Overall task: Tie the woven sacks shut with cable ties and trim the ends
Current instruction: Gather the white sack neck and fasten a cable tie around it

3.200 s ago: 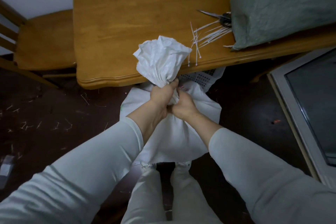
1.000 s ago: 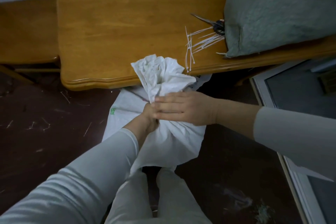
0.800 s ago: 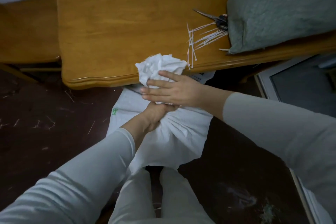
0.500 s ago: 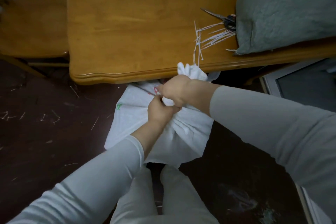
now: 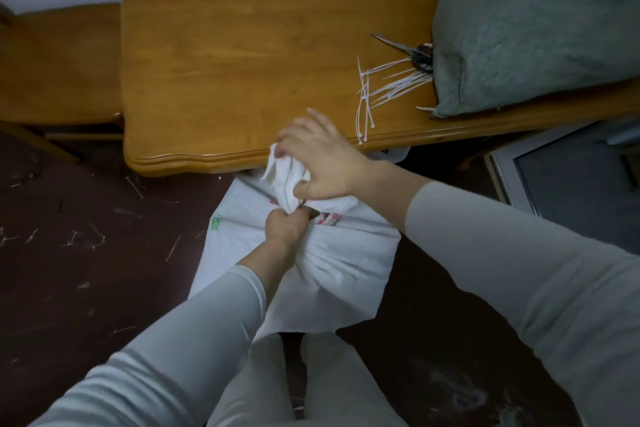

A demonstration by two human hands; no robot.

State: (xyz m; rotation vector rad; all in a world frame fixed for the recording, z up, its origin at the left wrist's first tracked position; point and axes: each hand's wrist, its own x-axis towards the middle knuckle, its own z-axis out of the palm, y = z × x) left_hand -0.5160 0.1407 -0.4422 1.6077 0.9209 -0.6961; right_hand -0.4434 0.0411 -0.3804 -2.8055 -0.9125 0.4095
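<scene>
White woven sack – on dark floor, at 6 o'clock of wooden table edge. Grey-green sack lies on table, 2 o'clock of view. Right hand grasps bunched sack top. Left hand at its 7 o'clock, clenched round gathered neck. Loose cable ties on table at 1 o'clock of right hand – scissors just beyond, handles at grey-green sack's edge. Short pale offcuts scattered on floor, 9 o'clock.

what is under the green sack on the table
The green sack partly covers the handles of the scissors; their blades stick out. The cable ties also run under its edge. Anything else beneath it is hidden.
</scene>
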